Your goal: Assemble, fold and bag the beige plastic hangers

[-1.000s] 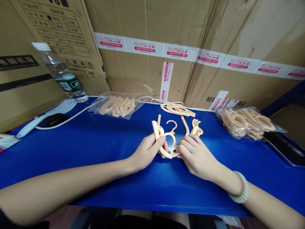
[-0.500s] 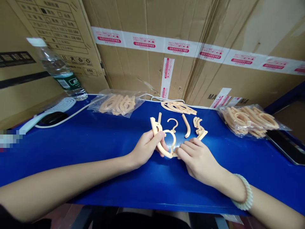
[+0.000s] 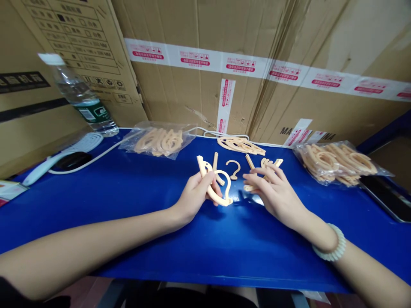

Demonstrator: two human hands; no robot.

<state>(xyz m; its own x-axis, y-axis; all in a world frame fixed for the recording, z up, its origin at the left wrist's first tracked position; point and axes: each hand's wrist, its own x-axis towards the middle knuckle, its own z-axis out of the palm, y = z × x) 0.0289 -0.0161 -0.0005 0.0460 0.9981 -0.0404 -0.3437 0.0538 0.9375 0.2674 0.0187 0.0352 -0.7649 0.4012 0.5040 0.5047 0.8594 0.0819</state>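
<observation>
My left hand (image 3: 193,196) is closed round a cream plastic folding-hanger piece (image 3: 219,200), thumb on top; a curved hook-like part arches to its right. My right hand (image 3: 272,190) is apart from it, its fingers bent over a short hanger arm (image 3: 249,188) whose ends show on both sides of the fingers. Between the hands, a loose hanger hook (image 3: 235,170) lies on the blue table (image 3: 192,252). Another hanger arm (image 3: 215,162) lies behind the left hand's piece. One more arm (image 3: 249,160) and several small parts (image 3: 265,162) are partly hidden behind my right hand.
Behind stand cardboard boxes (image 3: 180,94). Along the back lie a bag of hanger parts (image 3: 159,141), stacked hangers (image 3: 240,144), a white cable (image 3: 205,131) and another bag (image 3: 335,162). A phone (image 3: 388,199) is right; a water bottle (image 3: 86,100) and hairbrush (image 3: 64,154) are left.
My right hand has drawn away from the left hand's piece, taking the short hanger arm rightward and slightly back. Its fingers are looser. My left hand has shifted slightly left.
</observation>
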